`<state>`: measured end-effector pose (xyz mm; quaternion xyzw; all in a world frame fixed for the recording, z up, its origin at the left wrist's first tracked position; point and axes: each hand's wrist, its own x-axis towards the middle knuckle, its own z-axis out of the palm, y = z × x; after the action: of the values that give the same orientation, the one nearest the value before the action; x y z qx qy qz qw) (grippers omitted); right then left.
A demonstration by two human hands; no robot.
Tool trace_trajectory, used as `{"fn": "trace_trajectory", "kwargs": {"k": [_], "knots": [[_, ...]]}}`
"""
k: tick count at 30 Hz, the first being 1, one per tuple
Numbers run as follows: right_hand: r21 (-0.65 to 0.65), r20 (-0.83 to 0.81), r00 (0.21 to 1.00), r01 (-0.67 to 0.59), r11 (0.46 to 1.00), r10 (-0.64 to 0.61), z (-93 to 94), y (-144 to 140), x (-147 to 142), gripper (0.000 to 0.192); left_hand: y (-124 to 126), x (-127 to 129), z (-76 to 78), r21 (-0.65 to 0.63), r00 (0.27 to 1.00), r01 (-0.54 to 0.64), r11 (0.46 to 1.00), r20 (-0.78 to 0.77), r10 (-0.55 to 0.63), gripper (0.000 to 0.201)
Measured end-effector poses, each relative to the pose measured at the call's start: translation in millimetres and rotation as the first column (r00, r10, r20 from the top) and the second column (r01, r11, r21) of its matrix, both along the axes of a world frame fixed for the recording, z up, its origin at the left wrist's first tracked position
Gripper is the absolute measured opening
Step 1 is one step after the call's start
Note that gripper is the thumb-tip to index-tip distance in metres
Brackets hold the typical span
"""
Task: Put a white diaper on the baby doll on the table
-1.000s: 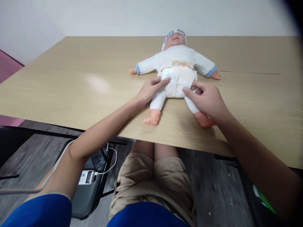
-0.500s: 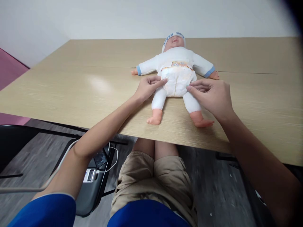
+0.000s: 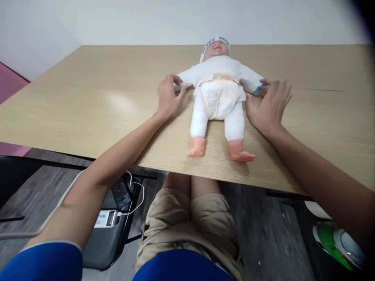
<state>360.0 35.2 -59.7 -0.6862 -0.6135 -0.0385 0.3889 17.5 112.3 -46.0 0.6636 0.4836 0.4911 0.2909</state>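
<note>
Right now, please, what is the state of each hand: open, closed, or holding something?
Left hand: open, at one sleeve of the doll; contact cannot be told.
Right hand: open, by the blue cuff; contact cannot be told.

Doll (image 3: pixel 217 65) on table (image 3: pixel 117 128), (head (image 3: pixel 216 48) toward wall (image 3: pixel 146 23)), between left hand (image 3: pixel 170 98) and right hand (image 3: pixel 268 106), chair (image 3: pixel 101 249) lower left

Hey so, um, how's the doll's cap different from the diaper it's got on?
On the doll, the cap is lettered in blue, while the diaper is trimmed in orange along its top. The cap sits on the head end; the diaper is lower, around the doll's middle. The cap also looks smaller in this view than the diaper. Both are mostly white, and the doll wears both.
</note>
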Motion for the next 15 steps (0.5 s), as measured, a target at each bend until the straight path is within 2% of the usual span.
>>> {"fn": "trace_trajectory", "kwargs": {"k": [3, 5, 11, 15], "knots": [[-0.027, 0.107, 0.994, -0.018, 0.999, 0.021, -1.6, 28, 12, 0.075, 29, -4, -5.3, 0.127, 0.980, -0.077, 0.989, -0.171, 0.098, 0.068], [-0.044, 0.123, 0.992, -0.020, 0.999, 0.025, 0.7, 47, 16, 0.078, 48, -5, -8.9, 0.144, 0.973, -0.041, 0.989, -0.220, 0.073, 0.072], [-0.174, 0.162, 0.987, 0.013, 0.985, 0.016, 7.8, 79, 16, 0.075, 84, -5, -11.8, 0.061, 0.977, 0.064, 0.996, -0.207, -0.050, 0.064], [-0.158, 0.140, 0.990, 0.008, 0.987, 0.015, 6.8, 83, 16, 0.063, 89, -5, -11.0, 0.054, 0.982, 0.072, 0.996, -0.180, -0.061, 0.052]]}}
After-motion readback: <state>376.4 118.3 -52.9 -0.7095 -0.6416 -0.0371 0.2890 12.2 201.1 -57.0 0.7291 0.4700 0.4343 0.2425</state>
